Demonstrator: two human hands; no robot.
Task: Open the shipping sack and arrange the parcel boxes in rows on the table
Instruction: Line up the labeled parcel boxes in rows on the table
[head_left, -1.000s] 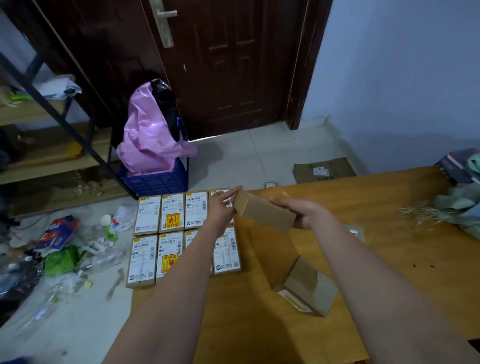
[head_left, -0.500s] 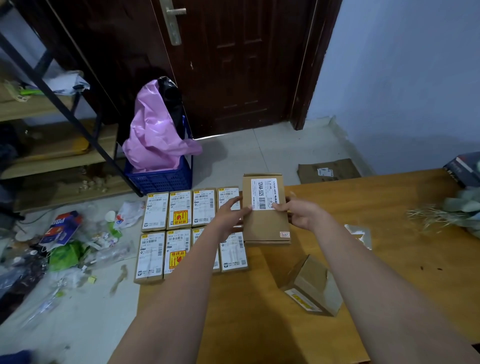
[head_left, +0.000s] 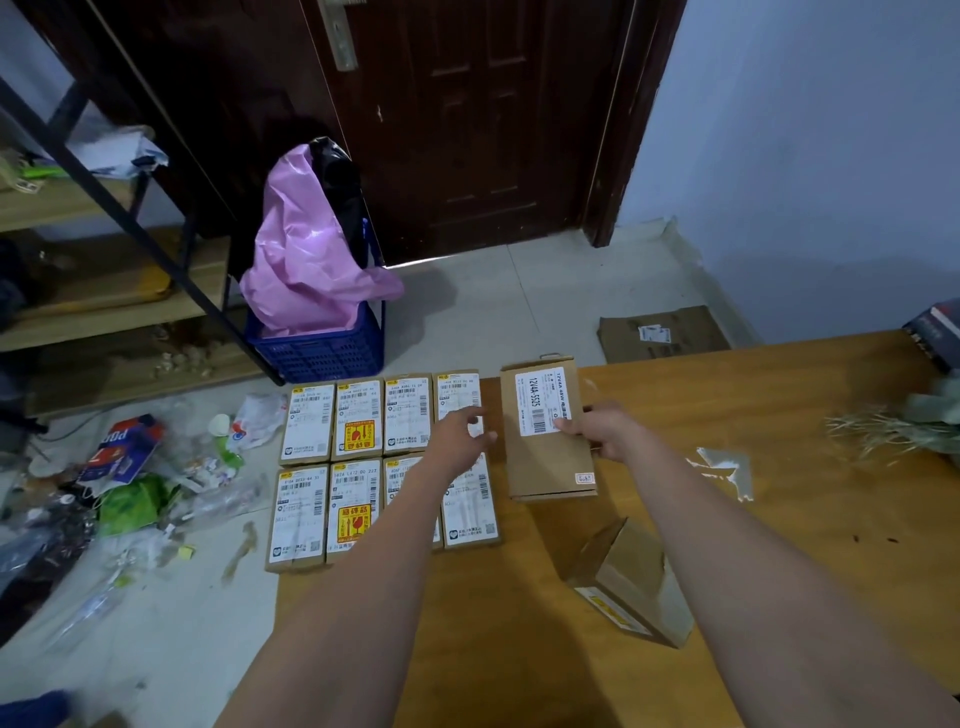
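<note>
so the big box (head_left: 548, 428) lies flat on the table (head_left: 779, 519), just right of the grid (head_left: 384, 467), its long axis running away from the person, parallel to the grid's boxes. right hand (head_left: 605, 431) sits at the big box's right edge, thumb on the white label, fingers pinching that edge; it's the nearer hand for any nudge. left hand (head_left: 462, 434) hovers just left of the big box, over the grid's right column, fingers loosely apart, gripping nothing. a narrow strip of bare wood shows between the big box and the grid. plain matte brown cardboard, crisp corners, glossy printed labels. an opened carton (head_left: 631, 582) lies nearer the person than the big box.
</note>
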